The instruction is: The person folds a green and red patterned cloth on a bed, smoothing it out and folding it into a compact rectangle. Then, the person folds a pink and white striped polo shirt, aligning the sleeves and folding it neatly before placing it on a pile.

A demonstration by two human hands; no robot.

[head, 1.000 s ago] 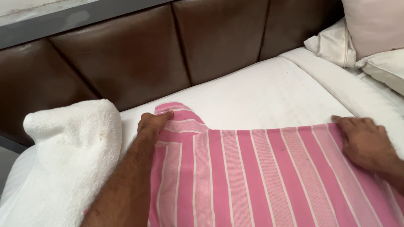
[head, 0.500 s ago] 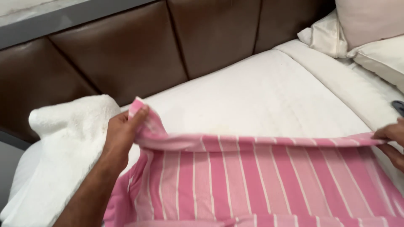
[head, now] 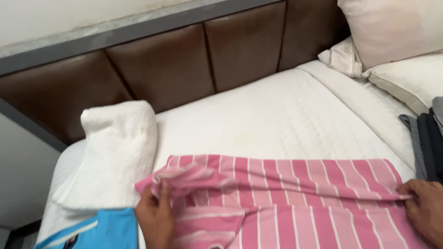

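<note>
Fingers of the left hand point(head: 156, 216) pinch a bunched corner of the pink striped cloth point(head: 295, 198). At three o'clock the right hand point(head: 424, 207) grips its far edge. The cloth lies on the white bed point(head: 277, 115), with a white towel point(head: 117, 147) at nine o'clock

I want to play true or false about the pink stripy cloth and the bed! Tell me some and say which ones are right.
1. Both hands hold the pink striped cloth. True: the left hand and the right hand each pinch an edge.
2. The white towel lies right of the cloth. False: it lies left.
3. The headboard is brown. True.
4. The pillows are blue. False: they are pale, whitish.
</note>
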